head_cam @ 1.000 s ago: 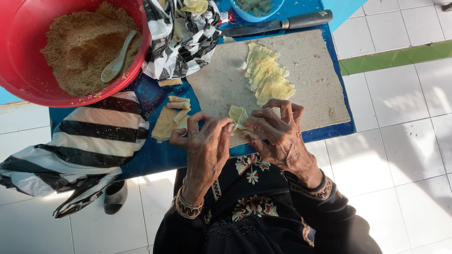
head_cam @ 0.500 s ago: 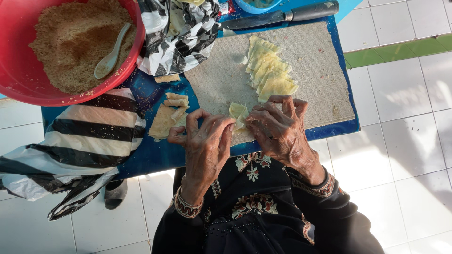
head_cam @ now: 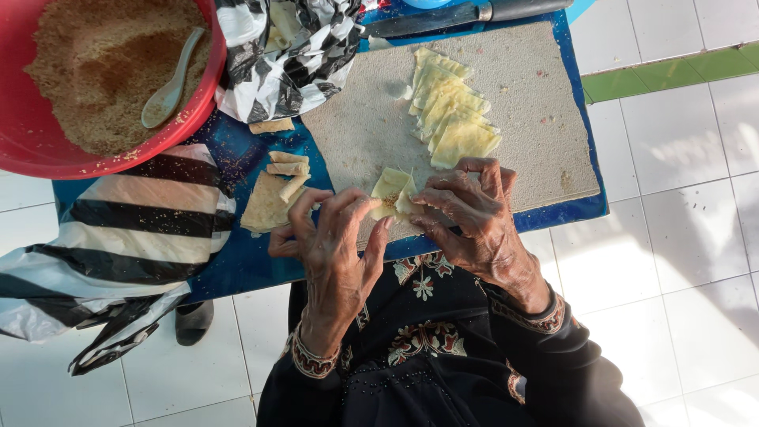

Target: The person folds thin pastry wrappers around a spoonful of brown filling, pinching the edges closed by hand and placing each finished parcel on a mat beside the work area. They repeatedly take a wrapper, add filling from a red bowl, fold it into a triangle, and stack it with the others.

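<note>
Rough grey board [head_cam: 522,119], hands [head_cam: 411,217] pinching thin pale wrapper [head_cam: 393,190]

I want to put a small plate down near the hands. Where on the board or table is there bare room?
The grey board lies bare right of the stack of pale wrappers, out to its right edge. Another bare patch sits left of the stack, below the striped bag. It is crowded around the left hand and right hand folding a wrapper, and by the rolled pieces.

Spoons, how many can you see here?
1. A pale spoon lies in the brown crumbly filling inside the red bowl at top left. Others may be hidden under the striped bags; neither the left hand nor the right hand holds one.
</note>
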{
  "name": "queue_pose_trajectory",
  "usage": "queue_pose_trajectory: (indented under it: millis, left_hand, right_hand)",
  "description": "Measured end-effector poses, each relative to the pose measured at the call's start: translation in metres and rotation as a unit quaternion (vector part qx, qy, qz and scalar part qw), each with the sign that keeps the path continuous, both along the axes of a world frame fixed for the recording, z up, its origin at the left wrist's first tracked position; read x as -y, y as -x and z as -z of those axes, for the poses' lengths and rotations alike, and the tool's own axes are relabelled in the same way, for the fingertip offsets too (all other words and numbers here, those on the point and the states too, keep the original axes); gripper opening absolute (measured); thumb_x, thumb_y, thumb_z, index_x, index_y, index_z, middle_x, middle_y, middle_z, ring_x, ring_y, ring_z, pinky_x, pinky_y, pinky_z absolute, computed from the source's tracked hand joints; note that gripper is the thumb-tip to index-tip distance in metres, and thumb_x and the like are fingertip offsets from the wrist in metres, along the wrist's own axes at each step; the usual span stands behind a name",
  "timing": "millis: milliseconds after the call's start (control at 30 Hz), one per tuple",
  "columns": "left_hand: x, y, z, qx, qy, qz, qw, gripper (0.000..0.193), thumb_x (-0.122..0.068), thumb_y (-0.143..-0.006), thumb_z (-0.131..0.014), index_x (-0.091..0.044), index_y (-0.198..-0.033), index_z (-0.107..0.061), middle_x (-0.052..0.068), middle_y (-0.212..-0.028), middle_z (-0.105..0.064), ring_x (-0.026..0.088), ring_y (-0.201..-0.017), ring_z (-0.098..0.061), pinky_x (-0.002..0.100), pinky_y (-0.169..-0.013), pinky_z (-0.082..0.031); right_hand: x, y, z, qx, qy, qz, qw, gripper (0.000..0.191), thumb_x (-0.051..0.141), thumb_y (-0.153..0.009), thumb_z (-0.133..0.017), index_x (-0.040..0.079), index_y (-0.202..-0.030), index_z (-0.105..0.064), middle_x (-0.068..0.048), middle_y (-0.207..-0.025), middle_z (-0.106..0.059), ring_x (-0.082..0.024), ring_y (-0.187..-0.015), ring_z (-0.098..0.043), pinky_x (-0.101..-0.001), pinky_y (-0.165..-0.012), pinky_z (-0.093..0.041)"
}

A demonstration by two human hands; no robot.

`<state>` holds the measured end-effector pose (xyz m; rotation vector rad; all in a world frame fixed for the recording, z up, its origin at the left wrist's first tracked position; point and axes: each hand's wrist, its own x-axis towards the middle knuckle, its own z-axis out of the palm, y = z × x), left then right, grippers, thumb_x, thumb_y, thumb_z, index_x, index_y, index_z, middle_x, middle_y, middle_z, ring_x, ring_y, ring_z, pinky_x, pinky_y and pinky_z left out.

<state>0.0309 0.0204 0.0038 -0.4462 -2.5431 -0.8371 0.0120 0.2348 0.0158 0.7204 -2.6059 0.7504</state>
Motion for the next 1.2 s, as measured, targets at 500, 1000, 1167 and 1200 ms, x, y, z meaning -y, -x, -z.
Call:
queue_pose_trajectory:
  millis: [500,1000,1167,1200]
  left_hand:
    - [-0.026,0.008,0.003,0.03,-0.04,0.031,0.998,0.023,-0.018,-0.093,-0.082,-0.013,-0.112,-0.07,-0.001,-0.141,-0.057,0.036,-0.139,-0.032,0.057,-0.111,-0.02]
    - [-0.031,0.011,0.003,0.03,-0.012,0.014,0.999,0.024,-0.015,-0.089,-0.081,-0.017,-0.11,-0.069,-0.006,-0.137,-0.058,0.034,-0.139,-0.038,0.053,-0.103,-0.018]
    - [-0.031,0.013,0.008,0.019,-0.029,0.004,0.999,0.019,-0.02,-0.093,-0.08,-0.016,-0.107,-0.068,-0.005,-0.135,-0.059,0.034,-0.137,-0.037,0.055,-0.104,-0.019]
    - [-0.031,0.013,0.008,0.02,-0.033,0.003,0.999,0.018,-0.021,-0.093,-0.079,-0.016,-0.106,-0.068,-0.005,-0.135,-0.059,0.034,-0.137,-0.037,0.056,-0.104,-0.019]
  right_hand:
    - [-0.009,0.003,0.01,0.042,0.071,0.011,0.997,0.026,0.014,-0.082,-0.086,0.011,-0.105,-0.074,-0.002,-0.106,-0.072,-0.024,-0.111,-0.057,-0.0406,-0.101,-0.033]
    - [-0.001,0.0,0.015,0.006,0.103,0.086,0.991,0.02,0.003,-0.09,-0.077,0.008,-0.106,-0.065,-0.003,-0.105,-0.07,-0.031,-0.111,-0.054,-0.0435,-0.105,-0.037]
    - [0.002,0.0,0.017,-0.009,0.071,0.121,0.99,0.023,0.0,-0.084,-0.072,0.007,-0.105,-0.065,-0.004,-0.103,-0.067,-0.032,-0.111,-0.048,-0.0449,-0.103,-0.036]
    - [0.003,0.0,0.018,-0.015,0.059,0.129,0.99,0.024,0.0,-0.083,-0.072,0.007,-0.105,-0.064,-0.005,-0.102,-0.066,-0.033,-0.111,-0.047,-0.0454,-0.103,-0.035]
